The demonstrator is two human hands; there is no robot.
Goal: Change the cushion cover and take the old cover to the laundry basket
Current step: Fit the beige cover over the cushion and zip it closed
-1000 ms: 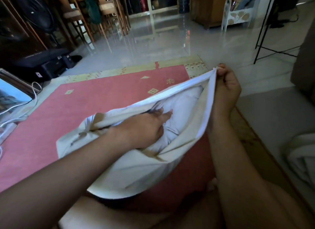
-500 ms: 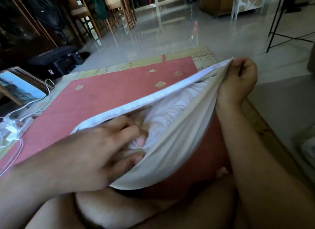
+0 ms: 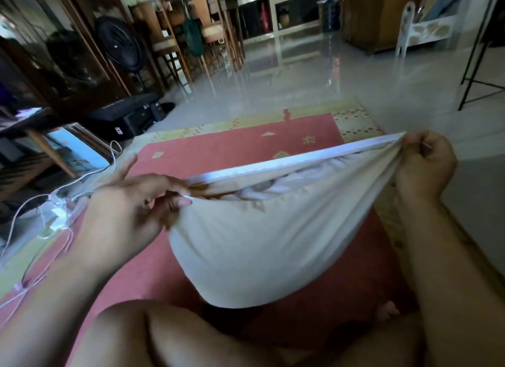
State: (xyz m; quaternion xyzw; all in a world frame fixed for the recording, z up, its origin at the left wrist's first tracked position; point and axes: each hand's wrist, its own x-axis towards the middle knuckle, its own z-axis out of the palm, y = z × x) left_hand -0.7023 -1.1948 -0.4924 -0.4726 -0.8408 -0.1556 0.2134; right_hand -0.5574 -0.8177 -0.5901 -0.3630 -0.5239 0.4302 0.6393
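A cream cushion cover (image 3: 262,246) with a white-edged opening hangs over the red rug, bulging at the bottom. Through the stretched-open mouth shows the white cushion (image 3: 276,187) inside. My left hand (image 3: 128,211) pinches the left end of the opening between thumb and fingers. At the far right corner of the opening, my right hand (image 3: 426,167) is closed tight on the cloth. The opening is pulled taut between both hands. No laundry basket is in view.
A red rug (image 3: 218,153) with a yellow border lies beneath me; my bare legs (image 3: 169,336) fill the bottom. White cables (image 3: 57,211) and a framed picture (image 3: 79,153) lie at left. Chairs, a fan and a black stand (image 3: 472,66) ring the glossy floor.
My left hand came out of the cover's mouth and now grips its left edge. The opening has been stretched straight and taut, and the view has tilted up slightly.
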